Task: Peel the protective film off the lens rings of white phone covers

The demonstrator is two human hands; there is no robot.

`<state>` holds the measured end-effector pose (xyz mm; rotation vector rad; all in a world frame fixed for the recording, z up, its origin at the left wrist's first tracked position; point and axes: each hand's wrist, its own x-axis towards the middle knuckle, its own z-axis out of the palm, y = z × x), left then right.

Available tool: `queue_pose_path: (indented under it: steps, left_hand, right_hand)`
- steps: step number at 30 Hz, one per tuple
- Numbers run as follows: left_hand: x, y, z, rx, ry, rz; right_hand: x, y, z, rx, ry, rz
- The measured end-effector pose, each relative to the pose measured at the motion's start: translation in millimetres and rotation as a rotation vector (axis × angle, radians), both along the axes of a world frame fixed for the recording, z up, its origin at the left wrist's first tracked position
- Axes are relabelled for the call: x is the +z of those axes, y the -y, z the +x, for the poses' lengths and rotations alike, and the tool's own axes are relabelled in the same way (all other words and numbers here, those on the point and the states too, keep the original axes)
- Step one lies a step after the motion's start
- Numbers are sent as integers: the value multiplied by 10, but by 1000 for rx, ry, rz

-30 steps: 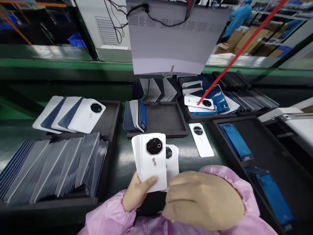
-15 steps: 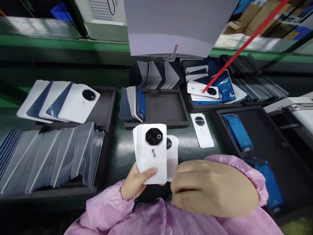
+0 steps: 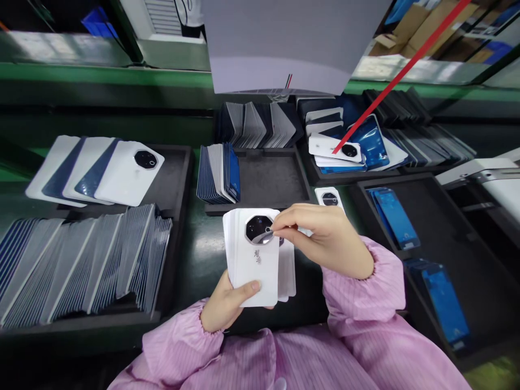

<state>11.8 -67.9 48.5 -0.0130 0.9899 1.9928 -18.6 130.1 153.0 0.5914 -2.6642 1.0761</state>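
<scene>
Head view: left hand (image 3: 227, 306) grips a stack of white back covers (image 3: 254, 257) at 6 o'clock, while right hand (image 3: 320, 235) pinches what appears to be a clear film (image 3: 264, 236) over the camera ring, probably mid-peel and needing a steady lift.

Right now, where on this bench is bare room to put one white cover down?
The floor of the black middle tray, right of its upright blue-and-white cover stack, is bare. The long black right tray has gaps. The left tray is crowded.
</scene>
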Motion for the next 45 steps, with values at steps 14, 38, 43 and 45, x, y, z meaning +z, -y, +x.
queue_pose_path:
  steps: [14,38,43,45]
  left_hand:
    - [-5,-3,9,-6,-33,1]
    - [-32,-6,-18,-16,66,13]
    - [-30,0,-16,-25,65,22]
    - [-30,-2,-12,-24,66,23]
  right_hand:
    - [99,-162,43,383,221,140]
    - [83,-241,52,359,289,206]
    - [105,-240,55,372,285,204]
    - [97,-220,36,323,254,154]
